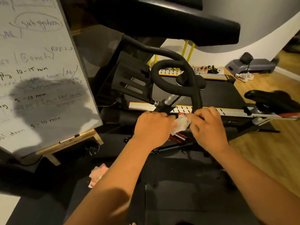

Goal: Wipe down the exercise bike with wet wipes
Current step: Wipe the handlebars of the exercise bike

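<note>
One wide-angle camera, worn on the head, faces forward and steeply down, near enough that both forearms [129,168] fill the lower frame. The left hand [152,127] and right hand [209,127] sit at centre, below the exercise bike's handlebar [195,88] — a whiteboard [40,78] bounds the left.
</note>
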`<state>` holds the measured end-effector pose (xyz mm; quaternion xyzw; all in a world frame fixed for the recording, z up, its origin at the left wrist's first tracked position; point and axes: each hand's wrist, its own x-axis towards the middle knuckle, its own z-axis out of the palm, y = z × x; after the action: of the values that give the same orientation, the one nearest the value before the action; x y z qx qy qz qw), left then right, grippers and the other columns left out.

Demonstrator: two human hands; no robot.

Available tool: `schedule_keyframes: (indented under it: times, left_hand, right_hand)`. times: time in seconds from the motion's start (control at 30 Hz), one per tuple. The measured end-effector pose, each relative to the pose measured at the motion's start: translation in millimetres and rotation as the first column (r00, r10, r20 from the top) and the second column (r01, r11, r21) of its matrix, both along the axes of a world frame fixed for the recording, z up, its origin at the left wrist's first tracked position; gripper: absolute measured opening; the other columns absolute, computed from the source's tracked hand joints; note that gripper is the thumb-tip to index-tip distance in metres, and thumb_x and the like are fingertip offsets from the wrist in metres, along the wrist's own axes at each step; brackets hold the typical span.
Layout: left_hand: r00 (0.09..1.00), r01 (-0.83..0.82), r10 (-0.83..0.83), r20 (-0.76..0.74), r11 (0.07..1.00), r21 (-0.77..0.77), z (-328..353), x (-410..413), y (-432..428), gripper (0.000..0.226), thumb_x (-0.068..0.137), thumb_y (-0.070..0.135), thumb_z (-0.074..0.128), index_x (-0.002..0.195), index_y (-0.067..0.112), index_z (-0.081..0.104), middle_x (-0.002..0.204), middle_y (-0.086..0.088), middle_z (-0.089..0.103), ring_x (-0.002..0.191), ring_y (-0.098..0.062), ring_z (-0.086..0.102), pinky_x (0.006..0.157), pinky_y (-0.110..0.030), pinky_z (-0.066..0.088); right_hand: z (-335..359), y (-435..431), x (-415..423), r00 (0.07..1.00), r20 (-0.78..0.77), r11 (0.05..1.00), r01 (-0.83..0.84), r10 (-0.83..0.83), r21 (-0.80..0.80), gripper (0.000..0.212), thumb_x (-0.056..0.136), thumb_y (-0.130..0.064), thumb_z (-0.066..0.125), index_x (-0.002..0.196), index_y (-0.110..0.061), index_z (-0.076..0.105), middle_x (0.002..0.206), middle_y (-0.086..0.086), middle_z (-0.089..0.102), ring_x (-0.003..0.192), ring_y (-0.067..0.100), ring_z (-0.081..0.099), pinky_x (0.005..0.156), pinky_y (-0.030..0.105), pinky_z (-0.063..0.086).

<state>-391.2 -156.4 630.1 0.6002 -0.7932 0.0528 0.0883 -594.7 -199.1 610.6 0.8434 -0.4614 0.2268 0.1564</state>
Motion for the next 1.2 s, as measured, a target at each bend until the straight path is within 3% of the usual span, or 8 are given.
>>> schedule_keyframes:
  times: [0.17,0.27,0.37,0.57,0.83,0.97,1.07,1.2]
  left_hand:
    - [0.962,-0.009,0.033,-0.272,0.996,0.089,7.2,-6.2,-7.1,0.028,0.099,0.045,0.048,0.109,0.031,0.069,0.100,0.005,0.067,0.091,-0.017,0.063,0.074,-0.036,0.050]
    - [0.847,0.005,0.114,-0.520,0.975,0.221,13.8,7.2,-16.5,0.014,0.089,0.023,0.067,0.102,0.025,0.074,0.097,0.006,0.070,0.089,-0.010,0.065,0.078,-0.029,0.055]
    - [0.705,0.075,0.237,-0.669,0.913,0.402,22.6,11.5,-27.7,0.036,0.087,0.006,0.070,0.121,0.019,0.066,0.109,0.003,0.070,0.095,-0.004,0.066,0.084,-0.012,0.052]
    - [0.774,-0.090,0.295,-0.560,0.927,0.364,14.8,-44.7,-48.0,0.025,0.094,0.023,0.063,0.118,0.024,0.070,0.103,0.009,0.073,0.099,-0.005,0.066,0.092,-0.021,0.050]
    - [0.607,-0.470,0.547,-0.577,0.832,0.294,6.3,-70.8,-61.9,0.014,0.097,0.025,0.058,0.103,0.027,0.070,0.085,0.008,0.071,0.075,-0.009,0.069,0.078,-0.039,0.059]
    - [0.509,-0.629,0.572,-0.643,0.757,0.175,8.2,-84.5,-67.6,0.014,0.099,0.021,0.055,0.102,0.025,0.068,0.083,0.008,0.068,0.065,-0.008,0.068,0.072,-0.037,0.060]
    - [0.555,-0.648,0.529,-0.642,0.759,0.066,13.7,-91.7,-72.1,0.017,0.099,0.018,0.055,0.109,0.021,0.069,0.094,0.006,0.069,0.076,-0.005,0.065,0.073,-0.021,0.055]
    - [0.639,-0.646,0.513,-0.573,0.763,-0.038,14.0,-92.4,-89.1,0.024,0.098,0.014,0.053,0.116,0.014,0.069,0.117,-0.002,0.062,0.106,-0.014,0.057,0.094,-0.027,0.047]
  right_hand:
    - [2.8,1.8,17.3,0.984,0.177,0.978,-0.040,0.003,0.203,0.025,0.083,-0.011,0.061,0.105,-0.005,0.071,0.105,0.010,0.057,0.097,0.024,0.055,0.084,0.034,0.050]
    - [-8.4,19.8,37.8,0.946,0.277,0.956,-0.223,0.166,0.189,0.029,0.089,-0.029,0.055,0.103,-0.009,0.070,0.103,0.006,0.058,0.099,0.021,0.051,0.084,0.033,0.045]
    - [-10.1,-6.0,19.8,0.907,0.350,0.956,-0.279,0.233,0.087,0.026,0.092,-0.030,0.057,0.093,-0.010,0.074,0.093,0.004,0.058,0.091,0.019,0.050,0.079,0.030,0.042]
    - [7.4,-102.8,-12.4,0.879,0.439,0.938,-0.293,0.188,0.184,0.012,0.087,-0.014,0.067,0.085,-0.006,0.076,0.083,0.006,0.054,0.073,0.014,0.049,0.069,0.019,0.032]
    - [-1.1,-116.0,-43.9,0.815,0.515,0.886,-0.418,0.267,0.202,0.019,0.098,-0.017,0.053,0.106,-0.011,0.069,0.087,0.009,0.064,0.075,0.023,0.060,0.065,0.030,0.047]
    - [-16.9,-72.5,-42.6,0.735,0.448,0.760,-0.629,0.510,0.167,0.018,0.093,-0.016,0.058,0.105,-0.009,0.069,0.081,0.007,0.068,0.068,0.022,0.067,0.057,0.032,0.057]
    - [-16.6,-72.0,-45.4,0.683,0.332,0.676,-0.720,0.651,0.156,0.025,0.090,-0.015,0.065,0.114,-0.010,0.068,0.076,0.005,0.072,0.063,0.020,0.070,0.054,0.032,0.058]
    - [0.5,-124.0,-37.5,0.744,0.397,0.801,-0.598,0.537,0.038,0.023,0.092,-0.023,0.052,0.091,-0.011,0.071,0.060,0.006,0.066,0.049,0.028,0.062,0.042,0.037,0.049]
